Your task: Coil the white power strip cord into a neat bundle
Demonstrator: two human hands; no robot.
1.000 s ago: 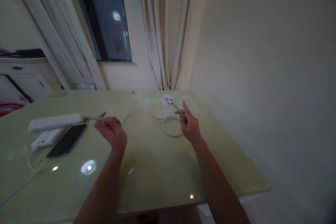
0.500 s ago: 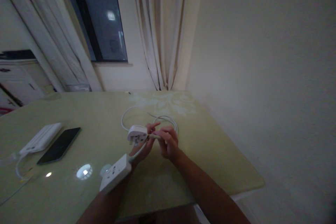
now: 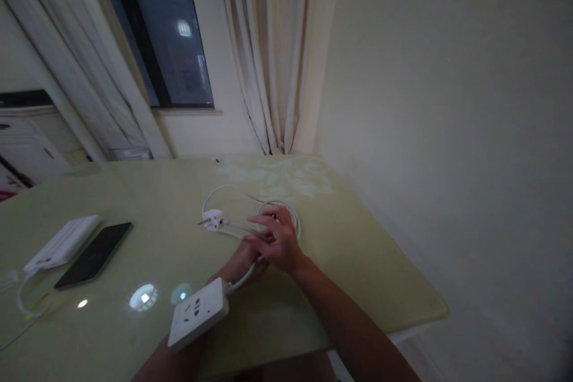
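My right hand (image 3: 281,242) is closed with its fingers on the white power cord (image 3: 239,227), over the table. Just behind and below it, my left hand (image 3: 242,258) is closed round the cord too, its fingers largely hidden by the right hand. A white socket block (image 3: 199,313), the head of an extension lead, lies over my left forearm, and its cord runs up into my hands. Left of the hands, a white plug (image 3: 212,219) has its metal pins pointing left. Behind my fingers, a loose coil (image 3: 293,215) of the cord rests on the table.
On the left of the greenish table (image 3: 367,262) lie a dark phone (image 3: 94,255) and a white power bank (image 3: 62,242) with a cable attached. A wall (image 3: 425,131) borders the right side. Curtains (image 3: 273,59) hang beyond the far edge.
The plug has moved left and away from my fingers, down towards the table. My hands have come together, the right one now overlapping the left. The socket block has shifted slightly on the forearm.
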